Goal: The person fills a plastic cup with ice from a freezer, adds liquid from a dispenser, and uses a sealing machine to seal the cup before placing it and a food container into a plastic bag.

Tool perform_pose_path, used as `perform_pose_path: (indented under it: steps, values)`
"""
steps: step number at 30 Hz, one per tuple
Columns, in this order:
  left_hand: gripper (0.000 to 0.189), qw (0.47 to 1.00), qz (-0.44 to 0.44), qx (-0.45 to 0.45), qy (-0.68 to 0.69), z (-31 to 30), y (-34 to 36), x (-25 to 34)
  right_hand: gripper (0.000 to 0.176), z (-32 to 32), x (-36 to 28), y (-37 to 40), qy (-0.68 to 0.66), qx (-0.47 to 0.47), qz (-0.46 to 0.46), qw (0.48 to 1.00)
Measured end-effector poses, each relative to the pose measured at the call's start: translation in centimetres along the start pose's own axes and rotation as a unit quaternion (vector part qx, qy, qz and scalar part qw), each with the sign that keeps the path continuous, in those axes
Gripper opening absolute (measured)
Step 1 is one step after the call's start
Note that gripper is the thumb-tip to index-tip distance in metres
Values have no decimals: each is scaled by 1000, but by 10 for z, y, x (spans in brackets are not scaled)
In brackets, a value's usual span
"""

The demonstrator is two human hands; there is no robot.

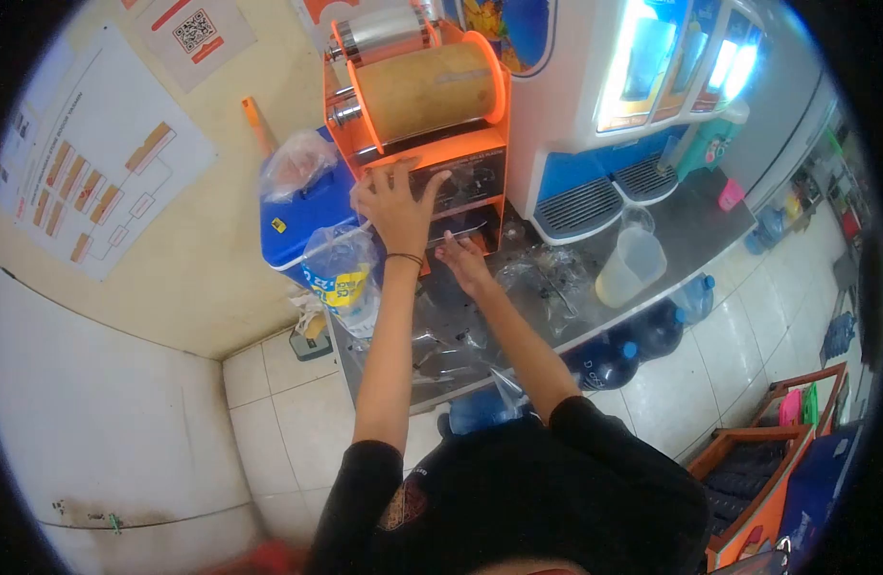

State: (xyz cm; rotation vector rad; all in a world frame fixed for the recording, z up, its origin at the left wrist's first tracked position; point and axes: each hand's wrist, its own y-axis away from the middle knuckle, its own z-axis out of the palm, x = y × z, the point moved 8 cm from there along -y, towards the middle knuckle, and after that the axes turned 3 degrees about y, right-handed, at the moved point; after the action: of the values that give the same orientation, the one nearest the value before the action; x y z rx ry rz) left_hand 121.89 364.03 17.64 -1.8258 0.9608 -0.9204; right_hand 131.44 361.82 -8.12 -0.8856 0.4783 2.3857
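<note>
An orange cup sealing machine (374,165) with a wide roll of tan film (427,91) on its upper spindle stands at the back of the dark counter. My left hand (395,206) lies against its front beside the black control panel (472,182), with the fingers spread. Lower down, my right hand (467,266) is at the machine's lower opening, palm partly up and fingers extended. Nothing shows in either hand. The inside of the opening is mostly hidden.
Left of the machine sit a blue container (280,230) and a plastic bag with a yellow label (341,278). Clear plastic wrap (547,283) and a plastic pitcher (631,268) lie to the right, by a drink dispenser (575,206). Large bottles (609,364) stand below the counter edge.
</note>
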Motion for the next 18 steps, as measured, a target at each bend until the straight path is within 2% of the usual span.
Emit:
perform_pose_path:
  steps: [4,8,14,16,17,18]
  values:
    - [50,1000,-1,-4,2,-2,0,2,25,-1,-3,8,12,26,7,1000]
    - [49,1000,-5,-7,-7,-4,-1,2,25,-5,0,3,2,-3,11,1000]
    - [51,1000,-13,-8,-10,-3,0,2,21,-7,-17,24,24,5,22,999]
    - [52,1000,-16,-5,-16,-1,2,-1,19,-14,-62,56,277,136,-8,951]
    - [52,999,-20,-9,-24,0,1,-3,21,-14,-106,64,341,196,-187,900]
    - [51,1000,-14,-3,-23,-3,0,-1,23,-6,-149,77,385,247,-360,813]
